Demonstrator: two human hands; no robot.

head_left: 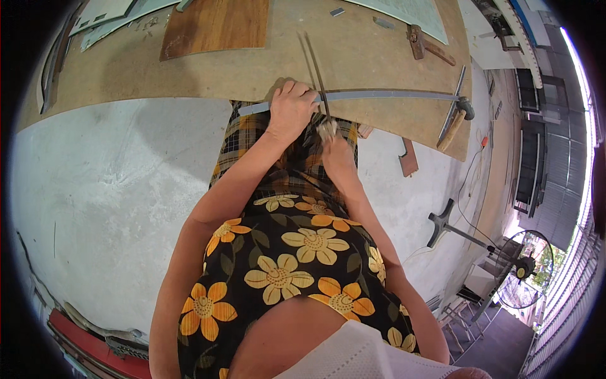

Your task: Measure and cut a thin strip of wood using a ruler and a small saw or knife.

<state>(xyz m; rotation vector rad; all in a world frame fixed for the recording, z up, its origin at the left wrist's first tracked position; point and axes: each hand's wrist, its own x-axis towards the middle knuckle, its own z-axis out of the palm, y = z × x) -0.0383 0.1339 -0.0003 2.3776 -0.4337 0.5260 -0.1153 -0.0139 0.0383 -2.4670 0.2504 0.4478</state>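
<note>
**Both hands meet on a long grey strip at the board's near edge**

Head view: the grey metal strip point(379, 96) lies along the near edge of the brown work board point(265, 69), its long axis running left to right across the person's front. The left hand point(291, 108) is clamped down on its left portion. The right hand point(336, 153) sits just beside and nearer the body, closed around a small pale object, with two thin dark rods point(314, 63) running away across the board. The rest of the strip stretches right, toward a hammer point(456, 120). What the right hand grips is too small to tell; the fingertips are hidden.
</note>
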